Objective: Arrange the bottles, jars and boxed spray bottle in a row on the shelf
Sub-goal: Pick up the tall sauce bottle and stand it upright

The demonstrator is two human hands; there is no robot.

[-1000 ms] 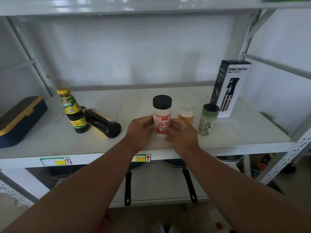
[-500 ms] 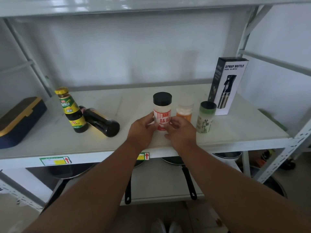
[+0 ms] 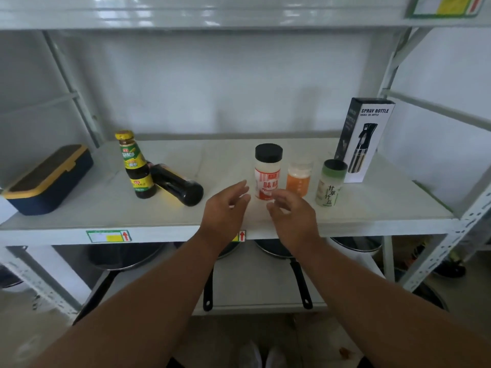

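Note:
A white jar with a black lid and red label (image 3: 267, 171) stands upright mid-shelf. To its right stand a small orange jar (image 3: 298, 180), a green-lidded bottle (image 3: 330, 183) and the boxed spray bottle (image 3: 363, 140), roughly in a line. At the left a yellow-capped sauce bottle (image 3: 136, 166) stands upright, and a dark bottle (image 3: 177, 184) lies on its side beside it. My left hand (image 3: 225, 208) and my right hand (image 3: 289, 213) hover just in front of the white jar, fingers apart, holding nothing.
A navy box with a yellow rim (image 3: 47, 179) sits at the shelf's left end. The white shelf (image 3: 345, 216) has metal uprights at both sides. Pans with black handles (image 3: 300, 282) rest on the lower shelf.
Both hands have let go of the white jar and drawn back slightly toward me, fingers spread. The jar stays upright next to the orange jar.

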